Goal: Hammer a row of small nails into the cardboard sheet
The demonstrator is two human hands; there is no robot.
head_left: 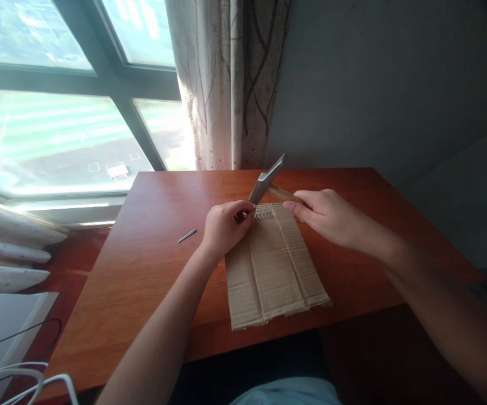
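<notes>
My right hand (315, 211) is wrapped round the wooden handle of a hammer (267, 180). Its metal head tilts, one end pointing up and to the right, the lower end close by the fingertips of my left hand (226, 225). Those left fingers are pinched together over the upper left part of a cardboard piece (272, 264); whatever is between them is too small or hidden to make out. Several short dark marks show on the cardboard near its far edge. A metal nail (187, 235) lies on the table, left of my left hand.
The cardboard lies on a reddish-brown wooden table (150, 304). Behind the table hang a patterned curtain (209, 84) and a grey wall (374, 84). A large window (120, 84) is at the left. White cables (36, 377) loop near the table's front left corner.
</notes>
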